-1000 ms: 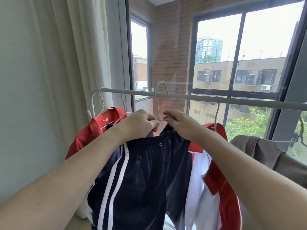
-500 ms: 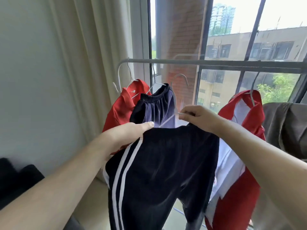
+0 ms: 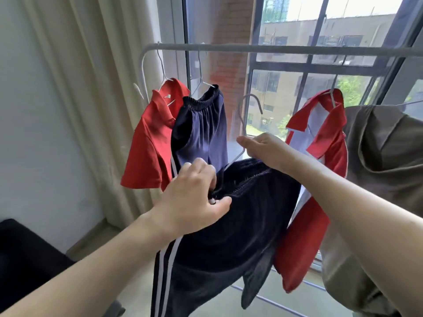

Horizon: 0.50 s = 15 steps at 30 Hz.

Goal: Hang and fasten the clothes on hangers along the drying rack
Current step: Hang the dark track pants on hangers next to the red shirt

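Dark navy track trousers with white side stripes [image 3: 229,225] hang off a thin white wire hanger [image 3: 246,124] that is below the grey metal drying-rack bar [image 3: 286,49], its hook free in the air and not yet over the rail. The right hand [image 3: 263,148] pinches the hanger at its neck, apparently to carry the weight and keep the hook upright. The left hand [image 3: 194,200] curls its fingers and thumb round the waistband at the hanger's left end, where a small white clip-like piece shows; probably it is fastening the cloth so it will not slide off. On the bar, towards its left end, hang a red polo shirt [image 3: 148,143] and navy shorts [image 3: 201,129]. A red-and-white shirt [image 3: 325,138] and an olive-brown garment [image 3: 384,161] hang further right, leaving a gap between for this hanger.
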Tool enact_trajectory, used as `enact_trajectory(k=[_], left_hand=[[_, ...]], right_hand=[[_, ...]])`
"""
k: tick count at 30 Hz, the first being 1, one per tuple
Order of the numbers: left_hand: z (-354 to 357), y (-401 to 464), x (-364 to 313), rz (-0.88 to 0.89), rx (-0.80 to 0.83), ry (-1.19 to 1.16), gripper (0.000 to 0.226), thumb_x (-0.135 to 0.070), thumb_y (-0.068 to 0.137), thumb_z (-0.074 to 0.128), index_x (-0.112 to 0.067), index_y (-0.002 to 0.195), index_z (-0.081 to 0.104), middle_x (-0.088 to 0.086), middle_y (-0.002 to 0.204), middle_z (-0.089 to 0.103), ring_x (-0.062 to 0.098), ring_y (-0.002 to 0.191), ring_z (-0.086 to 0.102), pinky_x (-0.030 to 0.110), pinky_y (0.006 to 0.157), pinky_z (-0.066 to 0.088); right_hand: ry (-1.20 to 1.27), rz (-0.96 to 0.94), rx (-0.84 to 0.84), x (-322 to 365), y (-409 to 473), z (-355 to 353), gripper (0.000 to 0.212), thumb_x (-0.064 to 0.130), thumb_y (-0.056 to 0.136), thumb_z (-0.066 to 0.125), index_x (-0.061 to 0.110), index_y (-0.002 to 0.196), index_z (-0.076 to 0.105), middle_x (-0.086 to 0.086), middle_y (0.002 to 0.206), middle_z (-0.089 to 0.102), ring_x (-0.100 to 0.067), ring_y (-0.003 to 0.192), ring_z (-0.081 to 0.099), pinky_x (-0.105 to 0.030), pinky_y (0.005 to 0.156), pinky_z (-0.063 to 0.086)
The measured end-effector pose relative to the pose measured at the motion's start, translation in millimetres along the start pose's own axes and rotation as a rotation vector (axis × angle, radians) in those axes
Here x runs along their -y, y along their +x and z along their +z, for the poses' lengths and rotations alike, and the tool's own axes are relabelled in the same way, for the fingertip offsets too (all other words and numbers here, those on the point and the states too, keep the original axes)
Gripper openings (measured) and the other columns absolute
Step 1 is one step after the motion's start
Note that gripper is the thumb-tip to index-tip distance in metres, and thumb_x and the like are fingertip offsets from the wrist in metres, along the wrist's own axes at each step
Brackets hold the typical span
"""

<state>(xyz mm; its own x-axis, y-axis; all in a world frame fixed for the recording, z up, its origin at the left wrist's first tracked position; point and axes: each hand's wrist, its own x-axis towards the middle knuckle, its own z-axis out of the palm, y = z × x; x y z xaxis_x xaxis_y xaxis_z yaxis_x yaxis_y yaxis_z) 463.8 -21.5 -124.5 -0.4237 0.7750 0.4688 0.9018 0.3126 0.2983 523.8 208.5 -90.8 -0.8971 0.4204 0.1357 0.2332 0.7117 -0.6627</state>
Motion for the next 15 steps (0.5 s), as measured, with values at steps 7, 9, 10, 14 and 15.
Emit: enact_trajectory(k=[7,9,10,14,15], left_hand=[[7,31,10,-0.313,0.259,-0.002,0.015,-0.032,0.096,0.048,-0.023,0.093,0.059,0.001,0.09,0.064,0.029,0.088,0.061,0.041,0.079,0.051],[2,29,20,-0.315,0.315,0.037,0.018,-0.029,0.097,0.047,-0.023,0.085,0.059,-0.001,0.082,0.063,0.028,0.084,0.061,0.038,0.074,0.049],[1,31,19,-0.304,0.334,0.046,0.019,-0.031,0.098,0.048,-0.023,0.086,0.059,-0.003,0.081,0.063,0.026,0.083,0.061,0.036,0.072,0.048],[13,44,7,-0.269,0.22,-0.064,0.025,-0.033,0.101,0.044,-0.024,0.083,0.059,-0.005,0.078,0.063,0.026,0.08,0.06,0.036,0.068,0.044],[17,48,4,-0.253,0.17,-0.099,0.029,-0.032,0.101,0.043,-0.022,0.077,0.056,-0.005,0.07,0.06,0.026,0.074,0.059,0.035,0.063,0.041]], right_hand=[[-0.019,-0.028,0.034,9,-4,2,0.061,0.068,0.089,0.042,0.014,0.065,0.055,-0.001,0.055,0.037,-0.015,0.045,0.03,-0.028,0.052,0.029],[-0.057,-0.038,0.063,10,-6,-3,0.06,0.068,0.089,0.042,0.016,0.063,0.057,-0.002,0.056,0.04,-0.014,0.046,0.034,-0.024,0.052,0.032],[-0.066,-0.045,0.065,9,-7,-5,0.059,0.067,0.089,0.043,0.017,0.061,0.057,0.0,0.055,0.041,-0.012,0.045,0.036,-0.02,0.052,0.032],[-0.033,-0.07,0.105,16,-5,-6,0.056,0.061,0.091,0.046,0.014,0.067,0.064,0.011,0.046,0.041,-0.004,0.039,0.035,-0.012,0.047,0.032],[-0.01,-0.069,0.109,15,-6,-12,0.053,0.059,0.092,0.047,0.013,0.072,0.067,0.013,0.05,0.048,-0.004,0.044,0.043,-0.013,0.052,0.038]])
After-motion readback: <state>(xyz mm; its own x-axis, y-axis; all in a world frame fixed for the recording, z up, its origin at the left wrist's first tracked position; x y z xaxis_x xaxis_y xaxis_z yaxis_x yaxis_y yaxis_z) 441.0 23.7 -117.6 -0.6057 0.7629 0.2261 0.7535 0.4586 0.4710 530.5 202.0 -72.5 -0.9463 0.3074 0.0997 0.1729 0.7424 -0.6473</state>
